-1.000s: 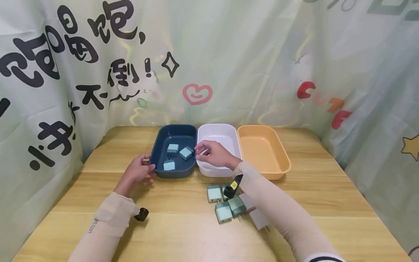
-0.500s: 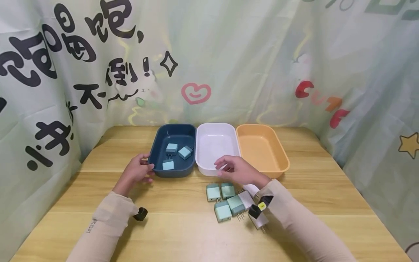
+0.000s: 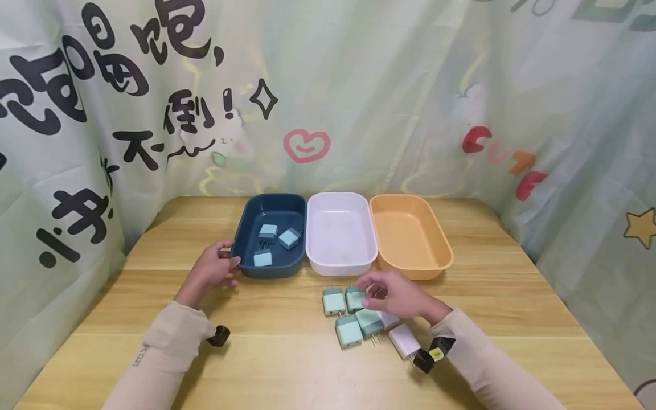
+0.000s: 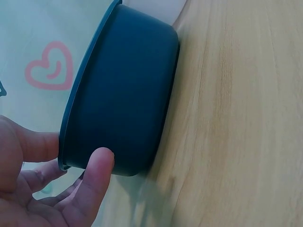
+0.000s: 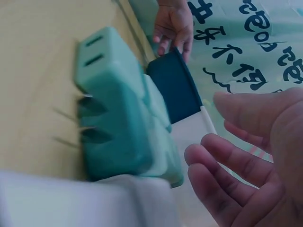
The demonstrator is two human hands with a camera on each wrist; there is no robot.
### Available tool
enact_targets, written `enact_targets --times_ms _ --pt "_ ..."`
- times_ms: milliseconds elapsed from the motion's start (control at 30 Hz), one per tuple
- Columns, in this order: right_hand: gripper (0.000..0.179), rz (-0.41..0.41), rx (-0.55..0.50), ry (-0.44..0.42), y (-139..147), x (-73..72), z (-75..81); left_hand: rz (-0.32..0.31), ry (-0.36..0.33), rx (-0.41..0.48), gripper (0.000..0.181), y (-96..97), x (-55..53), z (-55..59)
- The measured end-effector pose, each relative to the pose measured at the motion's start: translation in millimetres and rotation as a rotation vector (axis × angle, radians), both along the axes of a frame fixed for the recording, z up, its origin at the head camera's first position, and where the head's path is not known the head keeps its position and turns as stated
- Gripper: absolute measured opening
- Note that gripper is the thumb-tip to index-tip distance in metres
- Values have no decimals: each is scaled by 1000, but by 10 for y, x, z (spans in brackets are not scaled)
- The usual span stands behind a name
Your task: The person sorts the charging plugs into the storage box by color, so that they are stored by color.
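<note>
- On the curtain (image 3: pixel 359 85) behind, I can read coloured letters "CUTE" (image 3: pixel 523 163) and the Chinese words "喝饱" and "不倒!" in black; other characters run into the folds.
- My left sleeve (image 3: pixel 154 347) bears small letters beginning with "Lets"; the rest is unclear.
- A yellow label (image 3: pixel 436 354) on my right wrist is too small for reading.
- The green plugs (image 3: pixel 349 331) are blocky and two-toned, pale mint with darker teal, with metal prongs; the nearest to my wrist camera shows two dark slots.
- Four of them lie close together on the table (image 3: pixel 282 353), beside pale lilac plugs (image 3: pixel 405 341); three more mint-teal ones are in the navy bin (image 3: pixel 274 270).
- My right hand (image 3: pixel 394 293) is over the group, thumb and fingers apart, grasping nothing.
- My left hand (image 3: pixel 212 266) has loose fingers, touching the navy bin at its rim.
- The white bin (image 3: pixel 340 228) stands between the navy and the orange bin (image 3: pixel 412 233).
</note>
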State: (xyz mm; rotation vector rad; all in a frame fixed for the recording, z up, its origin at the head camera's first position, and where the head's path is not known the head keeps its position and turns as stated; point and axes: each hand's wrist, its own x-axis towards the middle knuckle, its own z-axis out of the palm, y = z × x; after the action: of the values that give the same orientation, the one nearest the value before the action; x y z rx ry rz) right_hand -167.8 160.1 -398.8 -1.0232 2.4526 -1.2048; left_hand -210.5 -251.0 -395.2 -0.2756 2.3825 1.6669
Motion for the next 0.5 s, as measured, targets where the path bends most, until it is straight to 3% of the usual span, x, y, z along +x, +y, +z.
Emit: enact_targets --times_ms 267,500 --pt "38 31 81 137 66 119 -52 -3 2 10 58 10 3 1" --pt "43 29 197 190 75 120 -100 -1 -5 7 58 13 -1 10"
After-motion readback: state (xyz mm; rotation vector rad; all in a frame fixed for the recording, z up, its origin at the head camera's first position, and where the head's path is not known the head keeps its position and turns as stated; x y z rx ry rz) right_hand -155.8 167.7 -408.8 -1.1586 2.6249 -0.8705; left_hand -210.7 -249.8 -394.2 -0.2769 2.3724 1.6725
